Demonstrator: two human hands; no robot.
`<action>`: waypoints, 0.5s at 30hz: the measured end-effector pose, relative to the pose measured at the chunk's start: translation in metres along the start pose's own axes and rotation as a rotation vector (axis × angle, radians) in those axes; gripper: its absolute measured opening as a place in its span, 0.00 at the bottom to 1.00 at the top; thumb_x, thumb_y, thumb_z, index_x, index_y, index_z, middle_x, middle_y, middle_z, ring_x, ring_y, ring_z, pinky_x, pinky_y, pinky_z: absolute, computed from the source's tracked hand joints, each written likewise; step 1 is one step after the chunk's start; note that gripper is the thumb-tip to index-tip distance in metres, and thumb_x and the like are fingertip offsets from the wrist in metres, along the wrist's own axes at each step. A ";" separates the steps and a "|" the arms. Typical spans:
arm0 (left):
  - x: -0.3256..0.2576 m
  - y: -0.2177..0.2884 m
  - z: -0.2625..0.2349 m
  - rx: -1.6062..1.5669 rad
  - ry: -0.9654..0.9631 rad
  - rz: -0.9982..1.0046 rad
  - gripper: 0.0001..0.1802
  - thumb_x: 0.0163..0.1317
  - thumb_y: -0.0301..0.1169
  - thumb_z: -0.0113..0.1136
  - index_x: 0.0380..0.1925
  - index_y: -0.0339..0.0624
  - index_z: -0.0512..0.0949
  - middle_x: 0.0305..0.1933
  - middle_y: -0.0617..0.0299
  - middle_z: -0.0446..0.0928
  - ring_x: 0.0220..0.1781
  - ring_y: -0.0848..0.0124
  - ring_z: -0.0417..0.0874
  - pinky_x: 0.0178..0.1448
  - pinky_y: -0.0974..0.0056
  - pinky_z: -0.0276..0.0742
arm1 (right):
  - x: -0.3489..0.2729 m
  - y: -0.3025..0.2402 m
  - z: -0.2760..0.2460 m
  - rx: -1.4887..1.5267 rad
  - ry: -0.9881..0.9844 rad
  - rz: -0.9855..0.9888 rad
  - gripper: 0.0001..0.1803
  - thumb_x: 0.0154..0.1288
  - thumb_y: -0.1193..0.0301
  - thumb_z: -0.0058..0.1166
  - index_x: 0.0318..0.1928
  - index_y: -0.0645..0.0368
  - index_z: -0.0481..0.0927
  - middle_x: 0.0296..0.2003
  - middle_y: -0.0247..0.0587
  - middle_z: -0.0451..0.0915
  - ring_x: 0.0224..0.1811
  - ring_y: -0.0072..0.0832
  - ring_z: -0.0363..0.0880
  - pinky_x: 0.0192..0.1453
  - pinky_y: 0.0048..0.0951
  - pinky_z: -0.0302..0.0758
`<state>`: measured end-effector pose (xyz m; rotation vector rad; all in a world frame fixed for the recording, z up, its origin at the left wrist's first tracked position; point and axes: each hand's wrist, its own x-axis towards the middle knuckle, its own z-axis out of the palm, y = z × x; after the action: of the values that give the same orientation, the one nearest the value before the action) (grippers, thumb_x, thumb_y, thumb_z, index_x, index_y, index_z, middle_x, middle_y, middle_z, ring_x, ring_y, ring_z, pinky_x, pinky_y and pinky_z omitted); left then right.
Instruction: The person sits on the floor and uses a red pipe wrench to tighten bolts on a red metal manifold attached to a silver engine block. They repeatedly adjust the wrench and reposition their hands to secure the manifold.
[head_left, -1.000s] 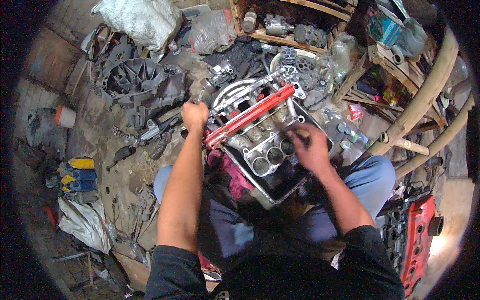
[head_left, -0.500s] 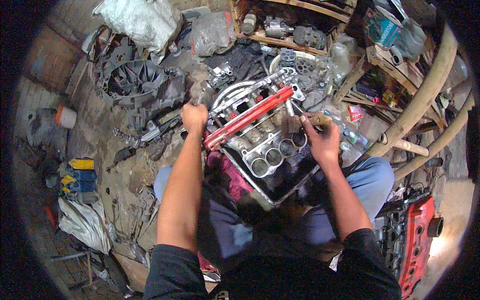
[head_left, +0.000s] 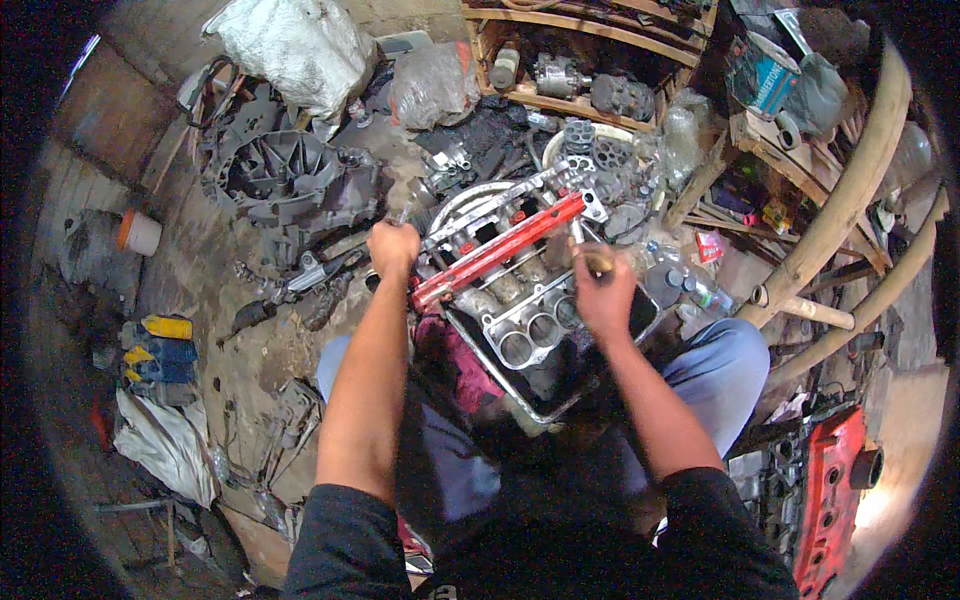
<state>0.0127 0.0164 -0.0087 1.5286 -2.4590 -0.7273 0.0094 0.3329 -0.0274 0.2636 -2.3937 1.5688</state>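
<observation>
A metal engine part (head_left: 540, 277), with a red rail (head_left: 500, 252) along it and a flange of round ports (head_left: 542, 328), rests slanted over a black tray (head_left: 541, 416) between my knees. My left hand (head_left: 393, 247) is closed in a fist beside the part's left end; a shiny piece shows above the fist, but its grip is mostly hidden. In my right hand (head_left: 606, 297) is a brush with a wooden handle (head_left: 599, 262), held over the right side of the part. Its bristles are blurred against the metal.
A bell-shaped metal housing (head_left: 275, 172) lies at the far left, near a white sack (head_left: 295, 60). A wooden shelf (head_left: 580, 106) with parts stands at the back. Thick poles (head_left: 840, 205) slant across the right. A red-topped engine piece (head_left: 830, 500) lies lower right.
My right hand has moved left and down with the brush, which has turned and blurred. My left hand stays at the same end of the part. The whole view has shifted slightly.
</observation>
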 end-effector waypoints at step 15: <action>0.009 -0.011 0.008 -0.031 0.007 -0.011 0.24 0.59 0.39 0.57 0.51 0.34 0.82 0.56 0.38 0.81 0.60 0.44 0.82 0.64 0.47 0.77 | -0.025 -0.014 0.032 0.101 -0.283 0.055 0.13 0.65 0.66 0.63 0.42 0.64 0.87 0.38 0.56 0.87 0.44 0.46 0.88 0.52 0.41 0.80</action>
<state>0.0146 0.0072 -0.0219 1.5317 -2.4253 -0.7571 0.0336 0.2982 -0.0352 0.4720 -2.5511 1.7854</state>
